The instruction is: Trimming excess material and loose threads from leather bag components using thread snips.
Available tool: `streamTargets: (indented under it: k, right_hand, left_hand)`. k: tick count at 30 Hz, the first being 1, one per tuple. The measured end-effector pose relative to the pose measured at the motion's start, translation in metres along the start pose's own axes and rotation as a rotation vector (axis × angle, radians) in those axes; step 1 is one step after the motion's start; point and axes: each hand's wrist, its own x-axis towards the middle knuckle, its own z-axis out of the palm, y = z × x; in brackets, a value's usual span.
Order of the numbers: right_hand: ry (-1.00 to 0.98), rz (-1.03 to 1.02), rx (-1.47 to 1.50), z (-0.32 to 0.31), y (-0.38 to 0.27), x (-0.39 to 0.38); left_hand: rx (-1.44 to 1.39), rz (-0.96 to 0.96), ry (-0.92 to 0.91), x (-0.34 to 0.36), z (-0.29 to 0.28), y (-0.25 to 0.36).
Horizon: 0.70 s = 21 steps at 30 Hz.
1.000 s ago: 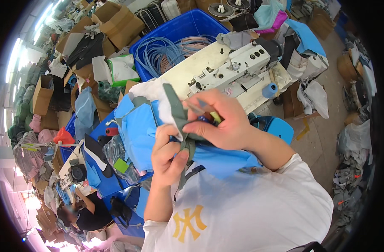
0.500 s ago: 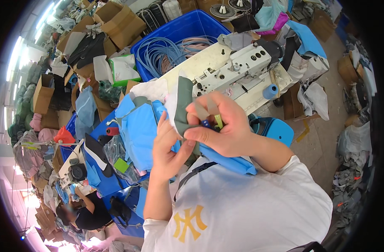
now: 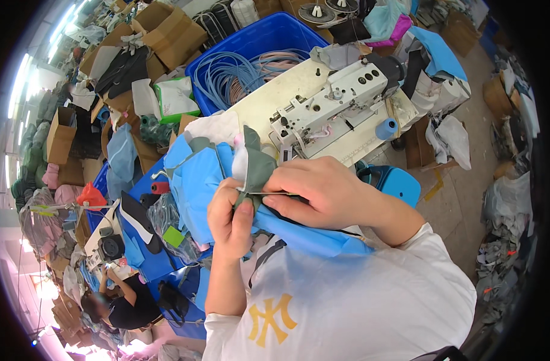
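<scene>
A grey-green fabric piece (image 3: 260,168) with a white side is held in front of my chest. My left hand (image 3: 229,219) pinches its lower edge between thumb and fingers. My right hand (image 3: 320,189) is closed on the same edge to the right, its thumb below and fingers above, so the edge runs taut between both hands. Whether a small tool is still inside my right hand is hidden. Below the hands, light blue fabric (image 3: 311,239) drapes across my front, and more blue fabric (image 3: 196,180) lies bunched on the left.
Ahead stands a white sewing machine (image 3: 341,96) on a pale table (image 3: 251,114), with a blue thread spool (image 3: 387,128) at its right. Behind is a blue bin (image 3: 281,27) of coiled strips. Cardboard boxes (image 3: 175,33) crowd the far left. A person (image 3: 127,304) sits at the lower left.
The small yellow-and-blue tool in my right hand has gone out of sight. My right hand has turned and lowered onto the fabric edge; my left fingers have curled in. More blue fabric shows below.
</scene>
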Motion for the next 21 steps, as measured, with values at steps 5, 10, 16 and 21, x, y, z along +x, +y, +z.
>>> streamTargets:
  k: [5,10,16,21]
  right_hand:
    - [-0.020,-0.009,-0.059,0.004,0.005,-0.001]
    - [-0.069,0.023,-0.055,0.004,0.006,-0.001]
    - [-0.020,-0.015,-0.064,0.011,0.006,0.004]
    - [0.124,-0.104,-0.023,0.023,0.018,0.007]
  left_hand:
    - [0.030,0.011,0.011,0.000,-0.002,0.000]
    - [0.006,0.004,0.028,-0.001,-0.002,0.002]
    - [-0.019,0.010,-0.003,0.000,-0.006,0.001]
    - [-0.142,-0.254,-0.001,0.004,-0.004,0.019]
